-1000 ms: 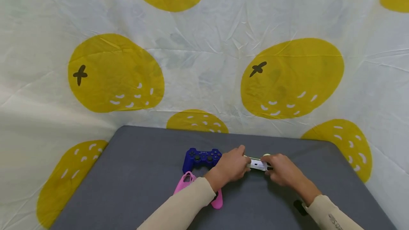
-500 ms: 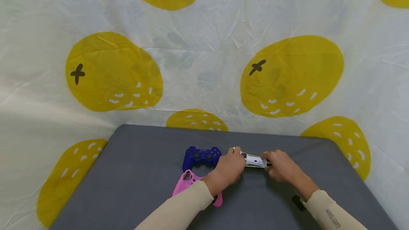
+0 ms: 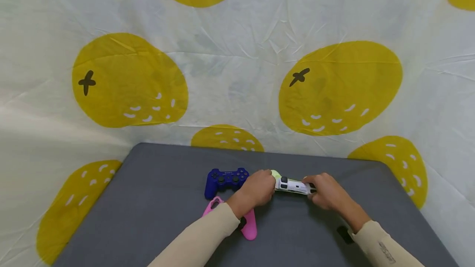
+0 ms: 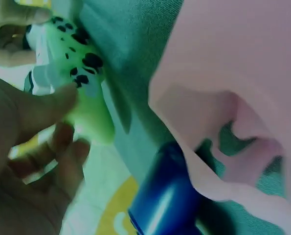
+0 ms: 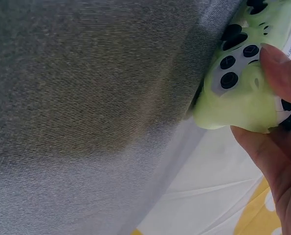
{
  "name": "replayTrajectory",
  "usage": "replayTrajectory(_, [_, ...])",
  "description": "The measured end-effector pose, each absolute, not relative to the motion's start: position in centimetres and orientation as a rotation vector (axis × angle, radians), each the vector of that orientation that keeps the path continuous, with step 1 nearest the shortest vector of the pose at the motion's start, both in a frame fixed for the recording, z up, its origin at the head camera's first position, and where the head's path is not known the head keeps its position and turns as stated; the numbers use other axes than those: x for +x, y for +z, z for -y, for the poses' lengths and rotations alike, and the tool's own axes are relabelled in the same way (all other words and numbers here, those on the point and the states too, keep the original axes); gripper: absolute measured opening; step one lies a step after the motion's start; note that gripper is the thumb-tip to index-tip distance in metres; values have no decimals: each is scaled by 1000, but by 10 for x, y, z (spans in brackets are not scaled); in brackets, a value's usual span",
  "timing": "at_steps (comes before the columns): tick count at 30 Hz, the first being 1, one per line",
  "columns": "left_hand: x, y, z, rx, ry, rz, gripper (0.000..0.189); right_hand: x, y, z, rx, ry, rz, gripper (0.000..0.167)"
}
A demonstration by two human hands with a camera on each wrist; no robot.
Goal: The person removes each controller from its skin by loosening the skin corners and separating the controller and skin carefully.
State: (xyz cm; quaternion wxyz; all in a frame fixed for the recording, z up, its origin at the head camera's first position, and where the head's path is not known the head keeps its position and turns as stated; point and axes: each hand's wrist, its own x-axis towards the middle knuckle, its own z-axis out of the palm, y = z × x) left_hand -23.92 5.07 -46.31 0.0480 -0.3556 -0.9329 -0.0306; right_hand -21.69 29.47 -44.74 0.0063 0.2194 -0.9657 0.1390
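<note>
A white game controller (image 3: 295,185) in a light green silicone cover (image 4: 94,117) is held between both hands toward the back of the table. My left hand (image 3: 259,186) pinches its left end; in the left wrist view the thumb lies on the cover and the other fingers curl below. My right hand (image 3: 326,193) grips the right end, thumb on top and a finger underneath in the right wrist view. Black buttons (image 5: 228,71) show through the cover. A blue controller (image 3: 225,180) lies just left of my left hand. Below it is a pink silicone controller cover (image 3: 249,226), partly hidden by my left sleeve.
The grey table (image 3: 159,209) carries all these things. A small dark object (image 3: 345,234) is beside my right sleeve. Behind the table hangs a white cloth (image 3: 233,90) with yellow fruit prints.
My left hand has slid left along the controller to its end, uncovering more of its white edge and green cover. My right hand has stayed on the right end. The blue controller appears slightly farther left.
</note>
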Motion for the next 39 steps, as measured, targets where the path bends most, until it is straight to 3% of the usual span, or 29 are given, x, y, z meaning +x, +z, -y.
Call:
replayTrajectory(4, [-240, -458, -40, -1162, -482, 2866, 9, -214, -451, -296, 687, 454, 3005, 33])
replayTrajectory(8, [-242, -445, -34, -1109, -751, 2870, 30, -215, -450, -295, 684, 466, 3011, 32])
replayTrajectory(14, [-239, -458, -53, -1077, -500, 2961, 52, -213, -455, -303, 647, 523, 3049, 34])
replayTrajectory(22, [-246, -472, -66, -856, -626, 3007, 30, -217, -470, -320, 650, 738, 3022, 66])
replayTrajectory(31, [-253, -472, -61, -884, -842, 2926, 31, -214, -471, -323, 555, 731, 2883, 49])
replayTrajectory(39, [-252, -463, -62, -903, -909, 2910, 34, -206, -459, -323, 521, 781, 2756, 44])
